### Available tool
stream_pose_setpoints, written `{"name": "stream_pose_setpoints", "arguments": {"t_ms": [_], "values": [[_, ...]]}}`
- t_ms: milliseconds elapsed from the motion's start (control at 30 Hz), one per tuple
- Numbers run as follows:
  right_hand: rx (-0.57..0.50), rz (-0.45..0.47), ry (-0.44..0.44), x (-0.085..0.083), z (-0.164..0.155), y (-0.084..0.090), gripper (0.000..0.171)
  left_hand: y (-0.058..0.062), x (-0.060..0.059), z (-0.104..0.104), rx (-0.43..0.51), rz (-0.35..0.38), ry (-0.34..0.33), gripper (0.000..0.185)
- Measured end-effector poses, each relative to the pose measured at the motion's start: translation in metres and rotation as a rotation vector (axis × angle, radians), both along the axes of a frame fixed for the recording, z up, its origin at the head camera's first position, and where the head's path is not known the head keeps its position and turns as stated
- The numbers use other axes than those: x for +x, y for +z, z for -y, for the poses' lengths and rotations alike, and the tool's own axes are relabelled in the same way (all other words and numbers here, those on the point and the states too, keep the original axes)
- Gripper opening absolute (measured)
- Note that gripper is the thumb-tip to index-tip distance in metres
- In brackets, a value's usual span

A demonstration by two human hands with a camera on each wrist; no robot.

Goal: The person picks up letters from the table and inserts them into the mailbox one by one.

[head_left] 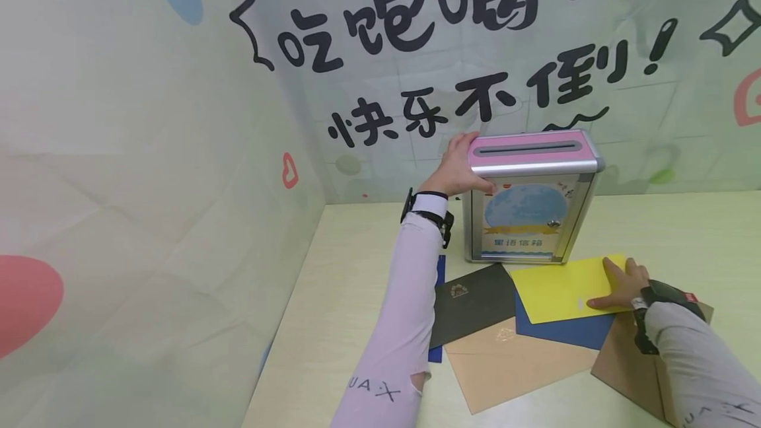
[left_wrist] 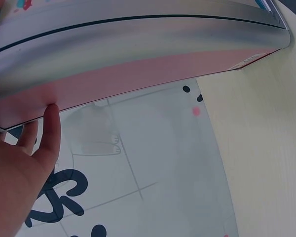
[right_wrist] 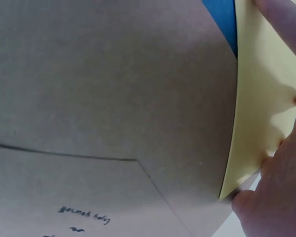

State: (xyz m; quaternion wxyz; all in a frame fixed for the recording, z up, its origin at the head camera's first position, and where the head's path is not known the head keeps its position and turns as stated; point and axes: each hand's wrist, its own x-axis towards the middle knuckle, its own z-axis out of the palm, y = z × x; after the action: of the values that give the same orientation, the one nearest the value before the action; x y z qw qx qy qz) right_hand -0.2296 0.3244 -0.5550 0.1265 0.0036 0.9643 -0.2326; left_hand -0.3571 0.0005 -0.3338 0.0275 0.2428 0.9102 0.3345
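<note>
A letter box (head_left: 523,216) with a pink top, a slot and a silver frame stands upright near the wall. My left hand (head_left: 458,167) grips its upper left corner, thumb over the front frame. In the left wrist view, fingertips touch the box's pink panel (left_wrist: 133,74). My right hand (head_left: 627,286) rests spread over the right end of a yellow envelope (head_left: 553,289), thumb near its front edge, fingers at its far edge. That envelope overlaps a blue envelope (head_left: 565,329). In the right wrist view, the end of the yellow envelope (right_wrist: 251,98) bows slightly over a brown envelope (right_wrist: 113,89).
A dark green envelope (head_left: 475,302) and a tan envelope (head_left: 517,362) lie left of the yellow one. Blue paper (head_left: 436,355) shows beside my left sleeve. Behind the box hangs a printed wall sheet (head_left: 380,177) along the pale tabletop (head_left: 333,283).
</note>
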Motion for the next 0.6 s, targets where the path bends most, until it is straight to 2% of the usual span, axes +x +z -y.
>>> {"name": "stream_pose_setpoints", "arguments": {"t_ms": [167,433,600], "values": [[-0.016,0.005,-0.005,0.001,0.002,0.005,0.122,0.000,0.001,0.000,0.003,-0.004,0.001,0.108],[0.001,0.001,0.045,0.000,0.003,0.013,0.118,0.000,0.002,0.002,0.026,-0.009,-0.002,0.109],[0.001,0.027,0.014,0.002,0.004,0.018,0.118,-0.001,0.003,0.001,0.031,0.002,-0.004,0.109]]}}
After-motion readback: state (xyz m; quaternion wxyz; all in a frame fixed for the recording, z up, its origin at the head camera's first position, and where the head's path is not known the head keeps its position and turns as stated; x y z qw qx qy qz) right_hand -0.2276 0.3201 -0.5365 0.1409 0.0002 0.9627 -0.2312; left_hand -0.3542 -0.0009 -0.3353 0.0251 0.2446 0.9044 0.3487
